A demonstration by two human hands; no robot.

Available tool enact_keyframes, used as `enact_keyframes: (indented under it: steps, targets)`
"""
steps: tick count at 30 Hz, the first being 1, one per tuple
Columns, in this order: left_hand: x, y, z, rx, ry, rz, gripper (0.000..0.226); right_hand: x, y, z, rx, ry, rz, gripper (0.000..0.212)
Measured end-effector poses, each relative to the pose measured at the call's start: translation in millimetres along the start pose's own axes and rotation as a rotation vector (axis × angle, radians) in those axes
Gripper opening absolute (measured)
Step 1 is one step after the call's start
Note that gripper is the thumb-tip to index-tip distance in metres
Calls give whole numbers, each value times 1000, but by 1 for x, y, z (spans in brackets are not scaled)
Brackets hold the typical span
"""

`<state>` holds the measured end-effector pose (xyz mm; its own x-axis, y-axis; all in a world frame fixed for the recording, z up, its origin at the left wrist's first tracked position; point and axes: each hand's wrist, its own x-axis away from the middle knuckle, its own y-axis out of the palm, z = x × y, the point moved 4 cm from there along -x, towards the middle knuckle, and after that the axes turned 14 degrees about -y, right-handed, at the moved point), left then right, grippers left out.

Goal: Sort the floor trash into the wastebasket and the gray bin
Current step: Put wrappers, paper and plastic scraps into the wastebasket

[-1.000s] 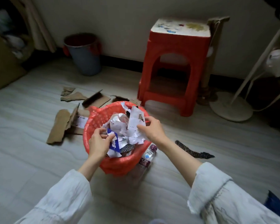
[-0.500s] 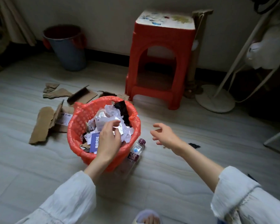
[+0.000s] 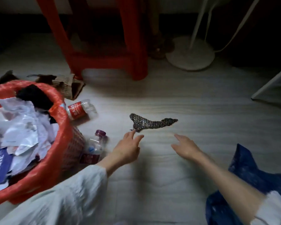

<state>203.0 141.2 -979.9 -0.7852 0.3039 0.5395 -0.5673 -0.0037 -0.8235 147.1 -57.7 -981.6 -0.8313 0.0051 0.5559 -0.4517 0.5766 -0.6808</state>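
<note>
The red wastebasket (image 3: 60,137), lined with a red bag, stands at the left, heaped with crumpled white paper and a blue card. A dark scaly-patterned strip of trash (image 3: 151,123) lies on the pale floor in the middle. My left hand (image 3: 128,148) stretches toward it with fingers extended, a fingertip touching the strip's near left end. My right hand (image 3: 185,147) hovers open just below the strip's right part, holding nothing. Two plastic bottles lie beside the basket: one with a red label (image 3: 81,109), one with a purple cap (image 3: 94,146). The gray bin is out of view.
A red plastic stool (image 3: 133,46) stands behind the strip. A white fan base (image 3: 190,56) sits at the back right. Torn cardboard (image 3: 66,85) lies behind the basket. A blue bag (image 3: 243,176) is at the lower right, a white bar (image 3: 271,83) at the right edge.
My view has swung right and moved lower. My left hand left the paper in the basket and reached to the patterned strip. My right hand moved toward the strip too.
</note>
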Motion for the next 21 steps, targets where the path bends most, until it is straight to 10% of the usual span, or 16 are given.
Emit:
enact_keyframes:
  steps: [5,21]
  targets:
    - [-50,29,33,-270,100,24,65,-5,41,42,248,-7,-200,70]
    - [-24,57,18,123,-26,289,21,7,38,40,127,-38,-210,62]
